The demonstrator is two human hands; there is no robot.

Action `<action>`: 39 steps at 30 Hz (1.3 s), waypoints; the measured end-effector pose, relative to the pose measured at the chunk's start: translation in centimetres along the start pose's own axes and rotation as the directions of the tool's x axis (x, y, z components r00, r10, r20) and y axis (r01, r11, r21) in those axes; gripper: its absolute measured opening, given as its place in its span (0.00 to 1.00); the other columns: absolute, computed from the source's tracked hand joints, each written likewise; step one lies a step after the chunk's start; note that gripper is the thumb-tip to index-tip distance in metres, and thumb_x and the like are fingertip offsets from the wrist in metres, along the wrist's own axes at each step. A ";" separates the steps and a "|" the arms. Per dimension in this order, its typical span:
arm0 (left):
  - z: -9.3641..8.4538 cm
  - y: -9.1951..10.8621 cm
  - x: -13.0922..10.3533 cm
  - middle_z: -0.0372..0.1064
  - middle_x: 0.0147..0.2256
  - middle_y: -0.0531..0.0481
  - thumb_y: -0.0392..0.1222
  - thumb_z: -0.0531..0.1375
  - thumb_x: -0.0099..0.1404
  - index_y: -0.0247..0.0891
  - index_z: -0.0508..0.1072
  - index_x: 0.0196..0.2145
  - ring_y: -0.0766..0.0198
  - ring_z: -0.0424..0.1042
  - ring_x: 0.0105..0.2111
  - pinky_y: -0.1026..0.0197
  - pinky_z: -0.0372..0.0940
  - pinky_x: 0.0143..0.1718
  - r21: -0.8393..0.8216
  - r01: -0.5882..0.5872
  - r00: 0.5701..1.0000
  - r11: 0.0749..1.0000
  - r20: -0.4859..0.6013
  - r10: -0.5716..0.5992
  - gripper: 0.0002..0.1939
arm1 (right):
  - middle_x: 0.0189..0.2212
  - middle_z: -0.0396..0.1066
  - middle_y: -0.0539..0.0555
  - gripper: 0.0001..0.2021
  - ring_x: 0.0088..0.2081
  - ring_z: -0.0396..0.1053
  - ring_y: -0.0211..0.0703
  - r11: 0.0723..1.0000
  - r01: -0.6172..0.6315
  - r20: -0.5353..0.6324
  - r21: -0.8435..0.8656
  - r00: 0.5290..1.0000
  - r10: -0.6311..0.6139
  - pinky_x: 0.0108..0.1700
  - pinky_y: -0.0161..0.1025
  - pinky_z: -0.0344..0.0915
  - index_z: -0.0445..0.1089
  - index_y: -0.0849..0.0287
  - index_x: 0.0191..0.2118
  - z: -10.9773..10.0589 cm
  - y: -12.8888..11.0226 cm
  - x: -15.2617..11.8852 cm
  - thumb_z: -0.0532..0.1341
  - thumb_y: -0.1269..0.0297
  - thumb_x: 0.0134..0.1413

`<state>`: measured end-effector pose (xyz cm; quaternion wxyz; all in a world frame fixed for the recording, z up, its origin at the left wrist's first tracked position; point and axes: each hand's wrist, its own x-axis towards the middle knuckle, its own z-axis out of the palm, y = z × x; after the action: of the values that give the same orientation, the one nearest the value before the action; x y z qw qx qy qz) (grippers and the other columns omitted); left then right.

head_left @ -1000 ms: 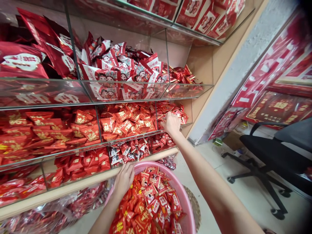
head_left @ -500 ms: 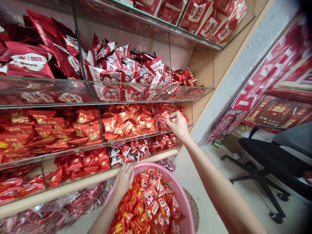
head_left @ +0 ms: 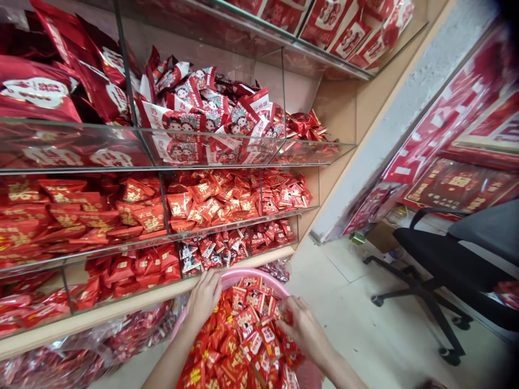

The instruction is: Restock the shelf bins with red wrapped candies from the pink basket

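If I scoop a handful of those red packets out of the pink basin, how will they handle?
Probably slippery: the red packets look glossy. Likely light and crinkly, being small sealed pouches. Heaped loosely under the right hand, they may slide and spill.

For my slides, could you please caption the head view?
Both hands, left hand and right hand, in a pink basin of red packets below glass shelves.

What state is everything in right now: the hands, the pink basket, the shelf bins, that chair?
Left hand: gripping the basket's rim.
Right hand: spread over the packets in the basket.
Pink basket: heaped with red candy packets.
Glass shelf bins: open-fronted, stocked with red packets.
Office chair: unoccupied, standing on the floor.
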<state>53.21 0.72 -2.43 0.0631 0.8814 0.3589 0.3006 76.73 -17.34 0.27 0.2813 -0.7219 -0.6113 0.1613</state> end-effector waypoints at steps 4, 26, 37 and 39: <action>0.1 0.0 -0.1 0.67 0.43 0.47 0.36 0.46 0.67 0.41 0.68 0.44 0.58 0.66 0.45 0.53 0.63 0.48 -0.007 -0.002 1.000 1.000 -0.020 0.002 0.13 | 0.35 0.68 0.50 0.06 0.41 0.64 0.46 0.995 -0.001 0.043 -0.101 0.999 0.005 0.47 0.45 0.58 0.59 0.54 0.33 1.2 1.4 0.0 0.58 0.68 0.50; -0.1 -0.1 -0.1 0.68 0.44 0.47 0.36 0.47 0.67 0.41 0.69 0.44 0.57 0.67 0.45 0.52 0.64 0.49 0.011 -0.006 1.000 1.000 -0.019 0.006 0.14 | 0.41 0.70 0.56 0.12 0.41 0.69 0.47 0.885 0.136 -0.100 -0.445 0.975 -0.200 0.43 0.42 0.63 0.64 0.55 0.41 4.7 0.2 2.3 0.51 0.76 0.53; 0.1 -0.2 -0.1 0.68 0.44 0.46 0.37 0.46 0.67 0.41 0.69 0.45 0.57 0.67 0.46 0.53 0.64 0.49 0.027 0.009 1.000 1.000 -0.006 -0.009 0.15 | 0.45 0.70 0.58 0.17 0.38 0.71 0.44 0.924 0.040 -0.048 -0.380 0.997 -0.062 0.37 0.37 0.64 0.66 0.56 0.43 5.8 -0.3 2.2 0.46 0.78 0.55; 0.0 -0.2 -0.1 0.68 0.44 0.47 0.37 0.46 0.67 0.41 0.69 0.45 0.57 0.67 0.46 0.53 0.64 0.49 0.023 0.011 1.000 1.000 -0.009 -0.011 0.15 | 0.42 0.71 0.56 0.15 0.37 0.72 0.43 0.943 0.070 -0.104 -0.325 0.988 -0.110 0.36 0.36 0.64 0.66 0.55 0.40 5.6 -0.5 2.0 0.46 0.77 0.55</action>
<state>53.09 0.77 -2.57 0.0530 0.8787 0.3674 0.3002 73.49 -14.20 -3.67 0.2041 -0.7377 -0.6435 0.0030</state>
